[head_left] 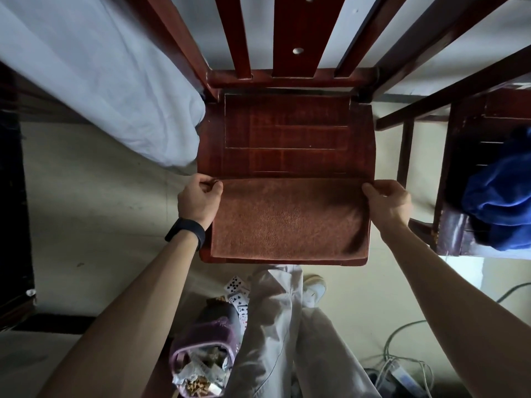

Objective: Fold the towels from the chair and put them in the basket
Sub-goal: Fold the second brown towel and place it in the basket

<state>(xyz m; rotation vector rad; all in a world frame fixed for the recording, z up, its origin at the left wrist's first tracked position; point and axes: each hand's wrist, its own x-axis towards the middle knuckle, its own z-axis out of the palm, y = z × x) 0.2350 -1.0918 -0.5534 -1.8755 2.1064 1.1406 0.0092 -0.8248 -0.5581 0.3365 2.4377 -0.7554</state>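
A rust-brown towel (290, 219) lies flat on the front half of the red wooden chair seat (287, 133), right below me. My left hand (198, 198) pinches the towel's far left corner. My right hand (386, 201) pinches its far right corner. The towel's near edge hangs level with the seat's front edge. A blue towel (500, 196) is heaped on a second dark chair (451, 228) at the right. I cannot see a towel basket for certain.
A bed with a pale sheet (100, 90) stands at the left, touching the chair. On the floor by my legs sit a purple container of small items (201, 366) and playing cards (238, 294). Cables (402, 366) lie at lower right.
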